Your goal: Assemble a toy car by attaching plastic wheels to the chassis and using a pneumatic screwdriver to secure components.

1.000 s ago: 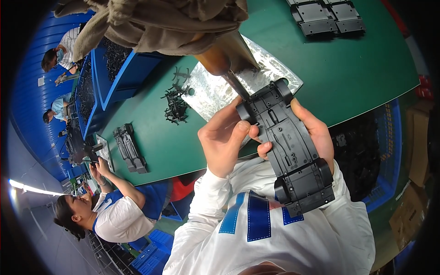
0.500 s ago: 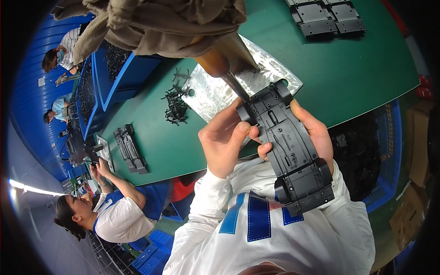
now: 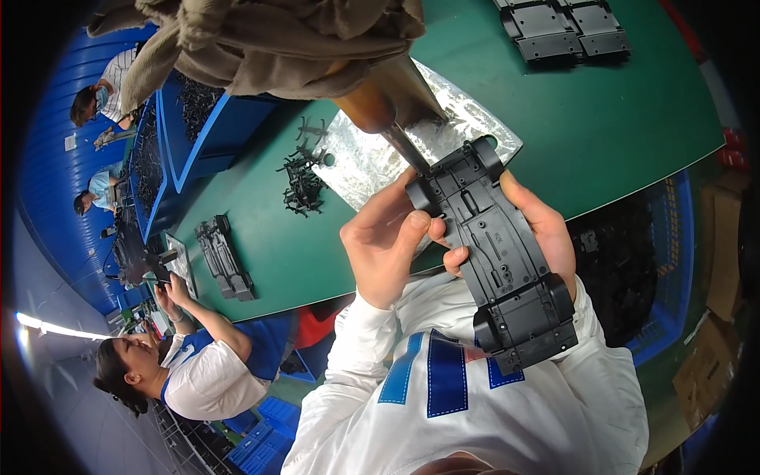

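A black plastic toy car chassis (image 3: 507,249) is held tilted in front of my chest, its far end under the tip of a metal rod (image 3: 408,148). My left hand (image 3: 388,237) grips the chassis along its left edge near the far end, thumb and fingertips bent against it. Around the right edge my right hand (image 3: 546,237) is wrapped, some of its fingers hidden beneath. The rod comes down from an amber-coloured tool (image 3: 366,108) partly wrapped in brown cloth (image 3: 293,47). Whether the rod's tip touches the chassis I cannot tell.
A shiny metal plate (image 3: 475,119) lies on the green table (image 3: 617,134). Small black parts (image 3: 302,180) are heaped left of it. Other chassis lie at the left (image 3: 224,257) and far right (image 3: 566,32). Blue bins (image 3: 214,134) stand at the left. A co-worker (image 3: 214,356) sits nearby.
The chassis and both hands have shifted very slightly left and up at the far end. My grip on it is unchanged.
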